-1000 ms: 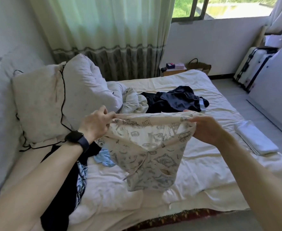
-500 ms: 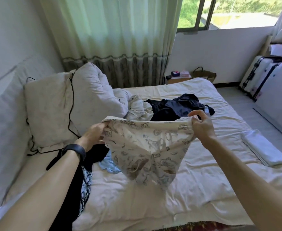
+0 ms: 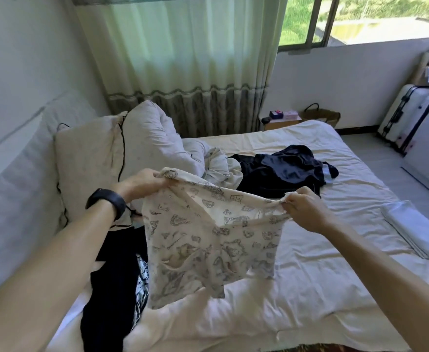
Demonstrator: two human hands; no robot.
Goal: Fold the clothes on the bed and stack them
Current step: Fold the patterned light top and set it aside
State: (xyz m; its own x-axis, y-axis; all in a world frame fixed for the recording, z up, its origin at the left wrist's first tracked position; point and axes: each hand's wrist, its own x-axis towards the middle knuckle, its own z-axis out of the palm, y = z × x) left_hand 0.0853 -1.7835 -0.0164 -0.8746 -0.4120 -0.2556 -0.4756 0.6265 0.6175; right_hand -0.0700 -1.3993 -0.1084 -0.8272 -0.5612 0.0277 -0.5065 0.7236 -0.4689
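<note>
- Far left: two pillows (image 3: 86,161) lean against the wall at the head of the bed (image 3: 310,288); below them a black garment (image 3: 112,288) with a pale print lies loose along the bed's near-left edge; not yet folded.
- Left hand (image 3: 142,182), a dark wristband (image 3: 107,201) on its wrist: fingers curled tight, pinching one top corner of the printed shorts (image 3: 208,240).
- Centre: the printed shorts hang in the air between both hands, stretched by the top edge; the lower part dangles just above the sheet; they are spread out rather than folded, so by my reading this fold is only starting.
- Behind them: a pale crumpled garment (image 3: 218,166) touches a navy garment (image 3: 279,171), both heaped mid-bed; neither is folded.
- Right hand (image 3: 302,209): fingers closed round the opposite top corner of the shorts, held lower than the left.
- Right edge of the bed: a folded white piece (image 3: 421,229) lies flat, seemingly the one item done and the likely base of the stack; at least four pieces appear left.
- Far right: a suitcase (image 3: 411,115) stands on the floor.
</note>
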